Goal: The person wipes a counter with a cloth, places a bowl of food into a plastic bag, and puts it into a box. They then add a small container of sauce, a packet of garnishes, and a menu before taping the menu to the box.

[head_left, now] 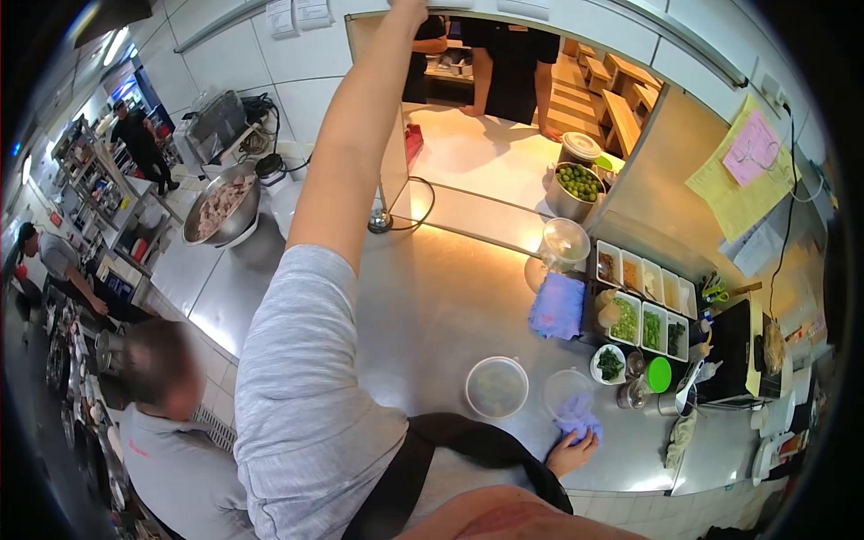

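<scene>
My left arm reaches up to the top edge of the view, where my left hand (pixel 409 9) is by the paper slips above the serving window; its fingers are cut off. Low on the steel counter (pixel 418 315), my right hand (pixel 571 454) holds a bunched purple cloth (pixel 579 421). The cloth partly covers a clear round plastic lid or bowl (pixel 565 385). To its left sits a round plastic tub (pixel 497 387) with a clouded clear top, contents blurred. A second, folded purple cloth (pixel 556 306) lies farther back.
White trays (pixel 623 315) of chopped greens and condiments line the right, beside a green-lidded jar (pixel 659 374). A pot of green limes (pixel 577 184) stands at the window. A steel bowl of meat (pixel 220 205) is at left. A co-worker (pixel 180 459) is close behind my left side.
</scene>
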Demonstrator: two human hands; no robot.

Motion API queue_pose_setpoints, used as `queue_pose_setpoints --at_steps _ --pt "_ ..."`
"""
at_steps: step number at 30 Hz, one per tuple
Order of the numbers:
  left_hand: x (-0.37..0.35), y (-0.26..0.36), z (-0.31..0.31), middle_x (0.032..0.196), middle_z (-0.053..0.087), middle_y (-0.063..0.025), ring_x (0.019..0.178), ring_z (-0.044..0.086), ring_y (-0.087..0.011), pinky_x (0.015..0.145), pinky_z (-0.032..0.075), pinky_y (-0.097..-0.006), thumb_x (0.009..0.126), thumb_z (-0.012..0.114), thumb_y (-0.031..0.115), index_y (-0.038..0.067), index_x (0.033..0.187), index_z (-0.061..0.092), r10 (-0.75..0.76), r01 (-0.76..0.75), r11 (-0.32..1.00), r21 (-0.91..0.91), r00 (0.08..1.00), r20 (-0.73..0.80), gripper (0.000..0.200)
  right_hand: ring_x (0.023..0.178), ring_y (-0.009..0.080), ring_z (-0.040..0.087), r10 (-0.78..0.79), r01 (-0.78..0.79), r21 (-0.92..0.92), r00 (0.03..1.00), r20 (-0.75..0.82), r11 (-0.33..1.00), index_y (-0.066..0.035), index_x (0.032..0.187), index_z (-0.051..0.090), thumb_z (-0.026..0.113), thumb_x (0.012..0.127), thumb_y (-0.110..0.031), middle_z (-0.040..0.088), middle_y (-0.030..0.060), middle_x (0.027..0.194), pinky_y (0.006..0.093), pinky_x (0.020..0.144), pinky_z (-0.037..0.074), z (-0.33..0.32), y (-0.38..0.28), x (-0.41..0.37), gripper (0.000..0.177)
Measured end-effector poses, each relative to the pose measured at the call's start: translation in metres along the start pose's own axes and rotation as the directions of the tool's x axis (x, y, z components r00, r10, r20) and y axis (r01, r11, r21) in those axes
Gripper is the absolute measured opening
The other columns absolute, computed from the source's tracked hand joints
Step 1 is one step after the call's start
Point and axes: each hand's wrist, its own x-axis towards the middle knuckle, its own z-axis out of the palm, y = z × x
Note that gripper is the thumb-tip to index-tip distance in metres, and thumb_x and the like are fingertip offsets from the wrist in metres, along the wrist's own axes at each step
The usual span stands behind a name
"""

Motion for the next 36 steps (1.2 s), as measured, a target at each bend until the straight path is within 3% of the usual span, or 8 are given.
queue_pose_setpoints --at_steps 7,9,11,13,15,20,28,36 --pt "-0.175 0.021 -0.048 0.065 0.064 -0.0152 0.058 0.062 -0.0285 0.056 0.047 -0.0394 0.079 0.060 0.024 0.002 0.070 0.064 0.486 -0.470 0.697 0.542 0.865 0.125 0.024 0.114 0.0389 0.048 -0.114 0.110 -0.068 0.991 -0.066 0.992 -0.001 0.121 0.053 0.052 0.088 -0.018 0.050 0.0215 0.124 0.0477 0.094 0.039 -0.004 -0.024 0.007 0.037" --pt "-0.241 -0.026 -0.091 0.062 0.060 -0.0168 0.056 0.060 -0.0312 0.053 0.046 -0.0417 0.078 0.060 0.022 0.002 0.065 0.060 0.303 -0.468 0.703 0.536 0.879 0.369 0.024 0.110 0.0362 0.052 -0.227 0.232 0.081 0.972 -0.067 0.969 -0.002 0.121 0.053 0.052 0.087 -0.011 0.053 0.0198 0.120 0.0451 0.092 0.042 -0.009 -0.054 0.015 0.036" --pt "-0.328 -0.078 -0.140 0.062 0.060 -0.0170 0.059 0.061 -0.0334 0.056 0.048 -0.0431 0.074 0.061 0.023 0.003 0.070 0.063 0.078 -0.443 0.624 0.644 0.855 0.513 0.021 0.102 0.0294 0.057 -0.107 -0.061 0.526 0.953 0.283 0.848 -0.001 0.120 0.054 0.051 0.085 -0.004 0.056 0.0168 0.112 0.0383 0.085 0.047 -0.003 -0.081 0.013 0.036" --pt "-0.422 -0.109 -0.187 0.075 0.064 -0.0178 0.070 0.064 -0.0304 0.063 0.048 -0.0418 0.071 0.067 0.023 0.004 0.074 0.065 -0.436 -0.162 0.525 0.835 0.792 0.427 0.019 0.086 0.0273 0.057 -0.232 0.039 0.571 0.935 0.269 0.820 0.001 0.114 0.057 0.053 0.085 -0.006 0.058 0.0173 0.103 0.0357 0.078 0.048 0.003 -0.111 0.012 0.031" --pt "-0.501 -0.141 -0.238 0.073 0.064 -0.0168 0.068 0.064 -0.0291 0.062 0.048 -0.0415 0.071 0.069 0.020 0.004 0.076 0.066 -0.586 -0.127 0.490 0.862 0.684 0.434 0.018 0.089 0.0304 0.059 -0.236 -0.032 0.586 0.897 0.375 0.810 0.002 0.115 0.057 0.055 0.090 -0.018 0.058 0.0196 0.105 0.0366 0.082 0.048 0.007 -0.129 0.011 0.032" --pt "-0.631 -0.139 -0.301 0.071 0.066 -0.0155 0.065 0.065 -0.0284 0.060 0.049 -0.0380 0.073 0.069 0.015 0.002 0.081 0.068 -0.665 0.051 0.492 0.869 0.666 0.337 0.015 0.094 0.0410 0.058 -0.375 -0.026 0.570 0.728 0.574 0.821 0.002 0.107 0.059 0.045 0.094 -0.028 0.062 0.0260 0.097 0.0456 0.083 0.044 0.042 -0.137 0.013 0.035" --pt "-0.684 -0.119 -0.296 0.072 0.067 -0.0151 0.065 0.065 -0.0275 0.060 0.049 -0.0364 0.075 0.069 0.015 0.002 0.080 0.067 -0.772 0.317 0.481 0.817 0.595 0.223 0.014 0.083 0.0425 0.059 -0.260 -0.046 0.535 0.836 0.483 0.844 -0.002 0.095 0.060 0.043 0.095 -0.025 0.061 0.0262 0.088 0.0476 0.073 0.045 0.048 -0.151 0.007 0.029" --pt "-0.721 -0.122 -0.244 0.072 0.067 -0.0143 0.067 0.064 -0.0301 0.062 0.049 -0.0382 0.076 0.067 0.019 0.004 0.084 0.067 -0.713 0.051 0.501 0.864 0.590 0.378 0.017 0.075 0.0436 0.059 -0.150 -0.219 0.539 0.816 0.558 0.813 -0.002 0.091 0.061 0.047 0.093 -0.028 0.062 0.0241 0.079 0.0485 0.066 0.046 0.061 -0.134 0.006 0.030"
